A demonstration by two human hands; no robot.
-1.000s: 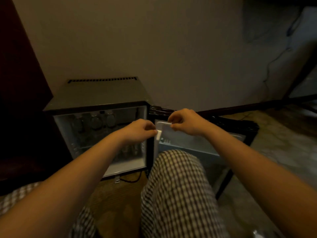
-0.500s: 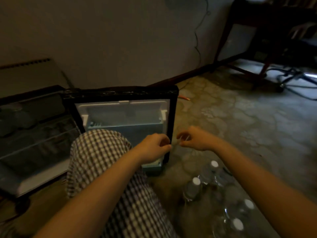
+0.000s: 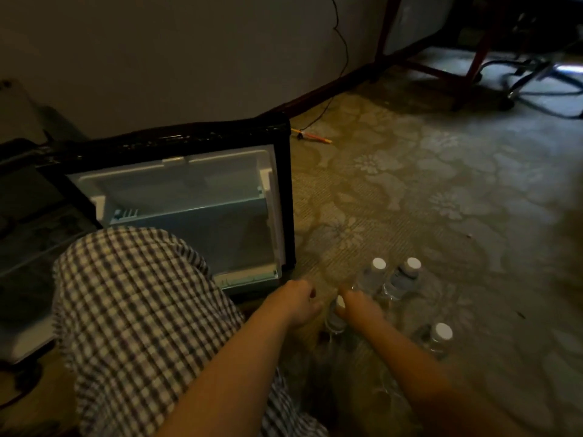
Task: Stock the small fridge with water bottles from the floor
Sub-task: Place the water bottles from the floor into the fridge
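Observation:
Several clear water bottles with white caps stand on the patterned carpet: two side by side (image 3: 391,279), one apart (image 3: 440,337), and one (image 3: 335,320) under my right hand. My right hand (image 3: 358,307) rests on that bottle's cap and neck, fingers curled around it. My left hand (image 3: 298,302) hovers just left of it, fingers loosely curled, holding nothing. The small black fridge's door (image 3: 195,197) stands open with its white inner shelf bare. The fridge body (image 3: 25,241) is at the left edge, dim.
My knee in checked trousers (image 3: 132,304) fills the lower left in front of the door. A cable and a small orange object (image 3: 312,135) lie by the skirting board. Dark furniture legs (image 3: 473,58) and chair wheels stand at the far right.
The view swung right and down from the fridge to the bottles. Both hands dropped from the door edge to the floor, and my right hand closed on a bottle top.

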